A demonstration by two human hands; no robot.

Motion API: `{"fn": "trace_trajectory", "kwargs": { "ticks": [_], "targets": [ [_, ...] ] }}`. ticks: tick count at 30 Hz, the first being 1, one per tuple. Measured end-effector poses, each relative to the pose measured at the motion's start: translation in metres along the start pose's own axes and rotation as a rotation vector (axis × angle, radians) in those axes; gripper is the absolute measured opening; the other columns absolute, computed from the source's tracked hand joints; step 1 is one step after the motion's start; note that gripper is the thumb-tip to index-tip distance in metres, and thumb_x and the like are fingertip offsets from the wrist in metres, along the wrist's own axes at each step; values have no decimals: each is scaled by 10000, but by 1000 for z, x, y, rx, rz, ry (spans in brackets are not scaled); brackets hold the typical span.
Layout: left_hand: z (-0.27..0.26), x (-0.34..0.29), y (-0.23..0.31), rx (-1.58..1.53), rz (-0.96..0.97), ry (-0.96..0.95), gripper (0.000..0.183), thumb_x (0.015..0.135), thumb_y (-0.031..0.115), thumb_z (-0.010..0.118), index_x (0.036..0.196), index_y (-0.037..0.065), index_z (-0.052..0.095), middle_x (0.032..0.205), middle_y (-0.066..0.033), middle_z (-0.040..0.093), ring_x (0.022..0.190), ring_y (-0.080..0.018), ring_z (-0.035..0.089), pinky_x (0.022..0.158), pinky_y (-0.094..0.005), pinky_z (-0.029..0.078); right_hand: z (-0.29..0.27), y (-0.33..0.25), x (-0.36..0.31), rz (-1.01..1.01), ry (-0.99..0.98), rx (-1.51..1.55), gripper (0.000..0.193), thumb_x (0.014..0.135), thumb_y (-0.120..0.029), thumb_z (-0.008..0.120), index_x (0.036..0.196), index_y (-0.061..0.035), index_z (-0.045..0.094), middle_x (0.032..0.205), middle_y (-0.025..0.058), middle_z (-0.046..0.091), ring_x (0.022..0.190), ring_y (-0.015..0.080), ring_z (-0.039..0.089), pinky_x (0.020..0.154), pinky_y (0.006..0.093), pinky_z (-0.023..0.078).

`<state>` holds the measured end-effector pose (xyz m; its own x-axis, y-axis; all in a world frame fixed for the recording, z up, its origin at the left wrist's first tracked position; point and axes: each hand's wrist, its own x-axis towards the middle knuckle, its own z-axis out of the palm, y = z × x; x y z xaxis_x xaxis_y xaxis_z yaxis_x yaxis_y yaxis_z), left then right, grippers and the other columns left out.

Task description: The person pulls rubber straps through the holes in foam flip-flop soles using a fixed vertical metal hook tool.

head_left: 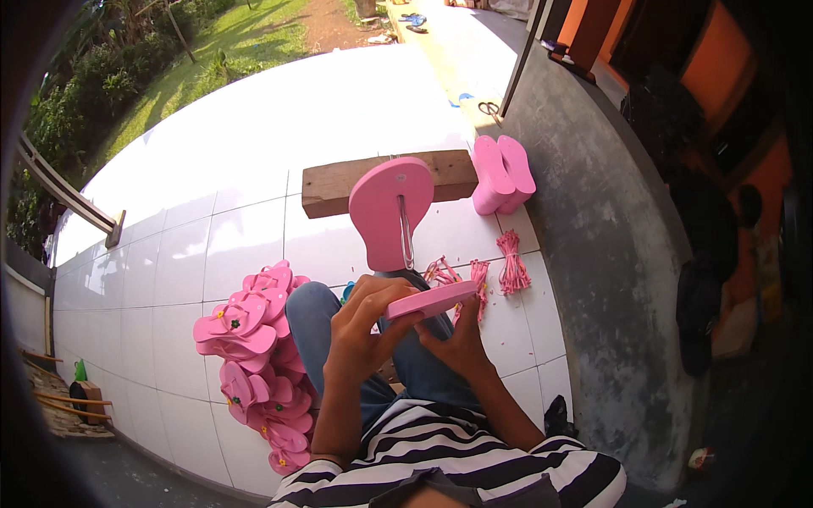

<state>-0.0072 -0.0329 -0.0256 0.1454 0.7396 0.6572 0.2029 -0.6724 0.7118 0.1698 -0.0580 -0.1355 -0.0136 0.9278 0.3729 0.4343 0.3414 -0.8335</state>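
Both hands grip a pink flip-flop sole [432, 299], tilted nearly edge-on over my lap. My left hand [366, 322] has its fingers along the sole's left end with the thumb beneath. My right hand [461, 339] pinches its right end from below. Just beyond, another pink sole [377, 207] leans against a wooden beam [326, 188], and a thin metal tool [406, 233] runs down across its face from the middle. No strap shows on the sole in my hands.
Finished pink flip-flops [262, 326] lie heaped to my left. At the right stand two stacks of pink soles [495, 182], with a bundle of pink straps [513, 267] nearer me. Scissors [489, 108] lie farther off by the grey ledge [584, 254]. White tiles [169, 339] cover the floor.
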Motion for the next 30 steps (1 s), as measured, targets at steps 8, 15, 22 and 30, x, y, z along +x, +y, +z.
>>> {"fn": "trace_trajectory", "kwargs": {
  "ticks": [8, 15, 22, 30],
  "targets": [
    [-14, 15, -8, 134, 190, -25, 348, 614, -6, 780, 946, 86, 735, 920, -61, 668, 869, -222, 646, 735, -322, 531, -34, -45, 61, -469, 183, -36, 594, 786, -74, 797, 1284, -65, 473, 1230, 141, 542, 1191, 302, 541, 1040, 436, 433],
    [-5, 22, -17, 106, 194, 114, 322, 635, -39, 798, 925, 63, 702, 893, -77, 679, 819, -226, 657, 704, -317, 537, -36, -57, 77, -504, 110, 85, 408, 804, -52, 772, 1137, -54, 537, 1088, 122, 623, 1046, 306, 615, 925, 434, 504],
    [-2, 37, -26, 60, 237, 166, 310, 654, 2, 804, 926, 42, 659, 873, -101, 685, 799, -237, 665, 689, -323, 533, -32, -61, 90, -536, 206, 47, 369, 826, -36, 740, 1133, -67, 536, 1079, 115, 619, 1023, 311, 625, 907, 438, 511],
    [0, 42, -24, -72, 141, 210, 295, 675, 37, 829, 918, 49, 663, 890, -118, 645, 777, -205, 654, 621, -284, 513, -34, -81, 87, -395, 219, -27, 407, 809, -84, 772, 1147, -70, 547, 1067, 119, 617, 1000, 302, 606, 896, 430, 502]
  ]
}}
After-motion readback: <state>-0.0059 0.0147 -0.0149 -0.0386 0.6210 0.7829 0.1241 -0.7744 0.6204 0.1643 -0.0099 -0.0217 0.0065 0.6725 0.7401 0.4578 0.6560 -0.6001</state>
